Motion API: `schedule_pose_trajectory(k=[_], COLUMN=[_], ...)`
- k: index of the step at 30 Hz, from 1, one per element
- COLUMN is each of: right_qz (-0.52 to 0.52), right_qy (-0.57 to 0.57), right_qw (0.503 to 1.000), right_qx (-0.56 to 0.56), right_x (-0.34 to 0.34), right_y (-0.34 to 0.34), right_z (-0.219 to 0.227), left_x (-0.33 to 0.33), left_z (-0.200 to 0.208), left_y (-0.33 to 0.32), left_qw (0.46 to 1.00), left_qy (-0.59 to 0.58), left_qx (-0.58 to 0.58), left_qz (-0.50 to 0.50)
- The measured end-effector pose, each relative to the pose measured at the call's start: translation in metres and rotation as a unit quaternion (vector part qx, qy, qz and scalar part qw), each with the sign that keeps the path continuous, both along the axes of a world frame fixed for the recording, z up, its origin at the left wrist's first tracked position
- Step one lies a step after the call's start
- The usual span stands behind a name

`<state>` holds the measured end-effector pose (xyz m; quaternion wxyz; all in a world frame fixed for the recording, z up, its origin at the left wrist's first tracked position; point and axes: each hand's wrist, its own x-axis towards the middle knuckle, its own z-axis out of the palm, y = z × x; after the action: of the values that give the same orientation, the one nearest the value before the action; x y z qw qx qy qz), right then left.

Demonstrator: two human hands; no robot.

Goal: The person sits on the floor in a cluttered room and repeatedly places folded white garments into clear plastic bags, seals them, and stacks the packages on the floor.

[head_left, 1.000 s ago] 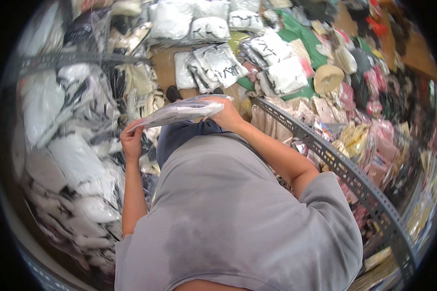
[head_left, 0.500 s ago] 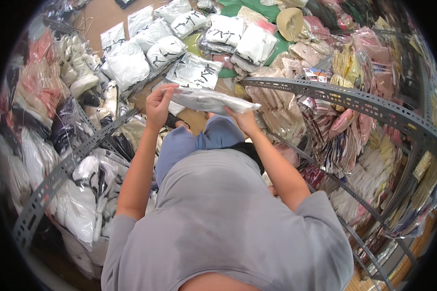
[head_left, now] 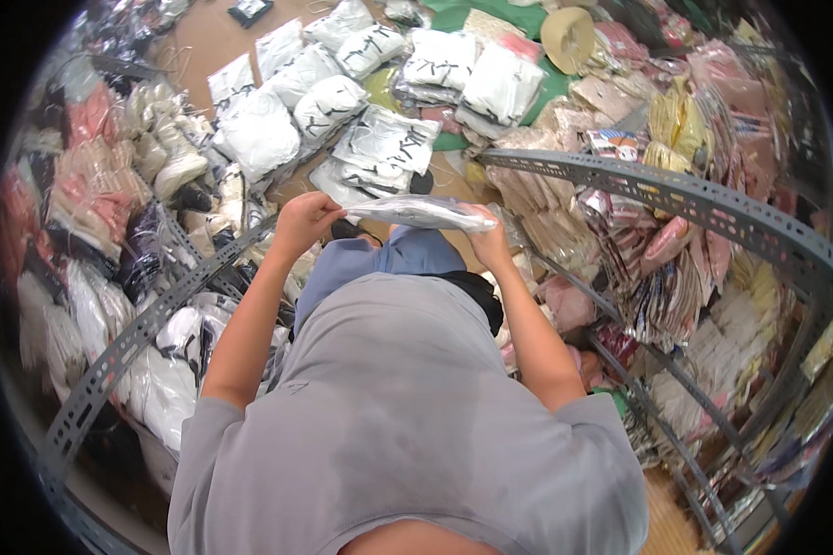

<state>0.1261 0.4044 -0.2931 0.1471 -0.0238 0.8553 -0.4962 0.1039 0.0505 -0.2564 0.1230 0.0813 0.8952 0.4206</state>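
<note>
A flat, clear plastic-wrapped packet of white and grey contents [head_left: 421, 212] is stretched level between my two hands, in front of my knees. At its left end my left hand [head_left: 307, 222] pinches the wrapper between thumb and fingers. The other end rests in my right hand [head_left: 491, 236], whose thumb lies over the edge and whose other fingers are partly hidden beneath. Just beyond the packet lies a stack of white bagged packets with dark marks [head_left: 389, 143]. What is inside the held packet cannot be made out.
More white bagged packets [head_left: 259, 134] are piled on the brown floor ahead. Perforated metal shelf rails [head_left: 657, 190] curve past on the right, and another rail [head_left: 148, 319] on the left. Bagged garments [head_left: 102, 176] crowd both sides. A tan hat [head_left: 567, 41] lies at the far right.
The held packet has come slightly nearer and turned more level. My right hand has shifted toward its right end. The view has moved a little, showing more of the white stack beyond.
</note>
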Motion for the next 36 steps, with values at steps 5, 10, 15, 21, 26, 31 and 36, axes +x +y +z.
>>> schedule_pose_trajectory(k=[5, 10, 15, 21, 26, 31, 36], right_qz=[0.102, 0.179, 0.19, 0.218, 0.187, 0.162, 0.16], right_qy=[0.049, 0.083, 0.099, 0.107, 0.101, 0.088, 0.084], right_qw=[0.993, 0.98, 0.976, 0.969, 0.976, 0.983, 0.983], right_qx=[-0.02, 0.009, 0.04, 0.051, 0.04, 0.008, 0.042], right_x=[-0.057, -0.081, -0.089, -0.09, -0.09, -0.087, -0.08], right_y=[-0.009, -0.005, 0.006, 0.003, 0.0, 0.003, 0.01], right_z=[0.007, 0.007, 0.012, 0.028, 0.043, 0.037, 0.027], left_x=[0.009, 0.031, 0.009, -0.037, -0.061, -0.06, -0.062], left_z=[0.015, 0.008, 0.029, 0.056, 0.062, 0.068, 0.059], left_y=[-0.001, 0.009, 0.035, 0.117, 0.152, 0.147, 0.152], left_qw=[0.995, 0.988, 0.987, 0.993, 0.971, 0.973, 0.98], left_qy=[-0.01, 0.004, 0.079, 0.101, 0.193, 0.186, 0.137], left_qx=[-0.08, -0.057, -0.13, -0.015, 0.011, 0.012, 0.044], left_qz=[0.064, 0.147, 0.056, -0.055, -0.143, -0.134, -0.139])
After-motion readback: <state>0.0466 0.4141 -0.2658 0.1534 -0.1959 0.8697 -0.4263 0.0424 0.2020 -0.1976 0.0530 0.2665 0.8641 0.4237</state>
